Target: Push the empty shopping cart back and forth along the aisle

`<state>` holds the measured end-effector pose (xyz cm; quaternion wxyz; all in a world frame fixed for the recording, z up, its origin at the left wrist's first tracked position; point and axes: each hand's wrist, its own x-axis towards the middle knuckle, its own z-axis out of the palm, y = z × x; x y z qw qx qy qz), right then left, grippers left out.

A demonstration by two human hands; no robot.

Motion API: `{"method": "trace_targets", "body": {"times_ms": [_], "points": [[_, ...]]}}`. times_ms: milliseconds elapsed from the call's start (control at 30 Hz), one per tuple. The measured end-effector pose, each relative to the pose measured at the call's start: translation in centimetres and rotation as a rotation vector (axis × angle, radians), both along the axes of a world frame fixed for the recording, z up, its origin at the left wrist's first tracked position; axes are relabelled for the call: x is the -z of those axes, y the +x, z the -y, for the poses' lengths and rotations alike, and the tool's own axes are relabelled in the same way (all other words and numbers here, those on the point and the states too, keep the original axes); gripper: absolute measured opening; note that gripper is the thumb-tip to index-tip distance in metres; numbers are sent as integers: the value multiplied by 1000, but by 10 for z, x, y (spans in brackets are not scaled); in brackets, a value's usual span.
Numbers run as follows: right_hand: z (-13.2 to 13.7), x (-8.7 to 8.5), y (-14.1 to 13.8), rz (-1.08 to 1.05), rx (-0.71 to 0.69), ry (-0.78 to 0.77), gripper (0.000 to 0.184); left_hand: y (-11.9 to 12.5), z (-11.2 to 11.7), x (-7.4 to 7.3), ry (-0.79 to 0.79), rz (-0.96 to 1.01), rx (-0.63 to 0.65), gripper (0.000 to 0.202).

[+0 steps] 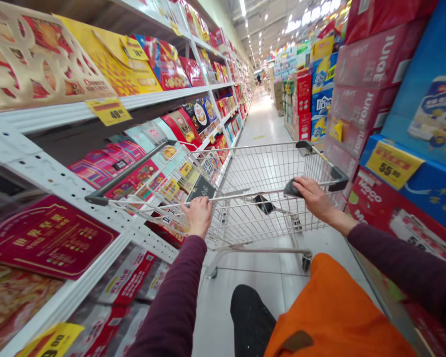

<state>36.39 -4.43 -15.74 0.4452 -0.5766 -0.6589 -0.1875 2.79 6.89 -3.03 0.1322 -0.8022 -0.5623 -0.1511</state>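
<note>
My left hand (196, 215) is wrapped over the grey handle bar (245, 192) of a wire shopping cart (267, 198), left of the bar's middle. My right hand (312, 196) grips the same bar further right, beside a dark plastic part of the handle. The cart's metal basket (260, 173) extends ahead of my hands, and its wheeled lower frame (260, 250) shows beneath. Both my sleeves are dark maroon. An orange apron (330, 312) covers my front, and a black-clad leg (250, 317) appears below it.
White metal shelves (96, 101) packed with boxed goods and yellow price tags run close along the left. Stacked red and blue cartons (371, 69) stand close on the right. A pale tiled aisle floor (263, 124) stretches ahead, with a distant person (259, 79).
</note>
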Motion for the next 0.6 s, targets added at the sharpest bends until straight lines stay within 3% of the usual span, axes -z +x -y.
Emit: {"method": "trace_targets", "body": {"times_ms": [133,300,367,500,600], "points": [[-8,0,22,-27,60,-15,49,19,3,2,-11,37,-13,30],[-32,-15,29,-84,96,-71,48,45,12,7,-47,39,20,35],[-48,-25,11,-80,18,-104,47,56,17,9,-55,25,30,39],[-84,-42,-56,-53,-220,-96,48,76,29,11,-114,-6,65,47],[-96,-46,-85,-54,-280,-65,49,73,38,7,-168,-35,159,52]]}}
